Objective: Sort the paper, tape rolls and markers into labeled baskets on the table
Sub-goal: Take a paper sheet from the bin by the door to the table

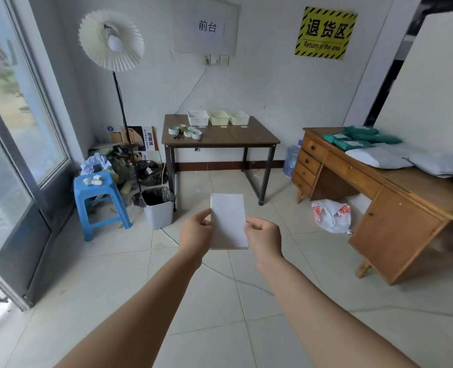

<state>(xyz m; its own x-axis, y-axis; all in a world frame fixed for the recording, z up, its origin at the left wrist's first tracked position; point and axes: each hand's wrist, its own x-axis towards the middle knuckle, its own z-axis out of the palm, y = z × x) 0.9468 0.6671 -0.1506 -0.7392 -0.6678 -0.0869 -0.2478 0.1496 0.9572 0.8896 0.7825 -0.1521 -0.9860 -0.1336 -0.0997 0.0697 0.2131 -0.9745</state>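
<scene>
The desk (395, 181) stood at three o'clock, with grey and green parcels (379, 152) on top. The table (236, 136) stood at twelve o'clock, well away from the person. Along its far edge sat three baskets (218, 117) side by side; what they held could not be made out. At the table's near left lay tape rolls (185, 132) with dark markers (179, 136) among them. A blue stool (98, 200) stood at ten o'clock, and a lined bin (158, 208) just right of it. The paper (228, 221) was upright at centre, pinched at its edges by the left hand (196, 232) and right hand (264, 237), fingers closed on it.
</scene>
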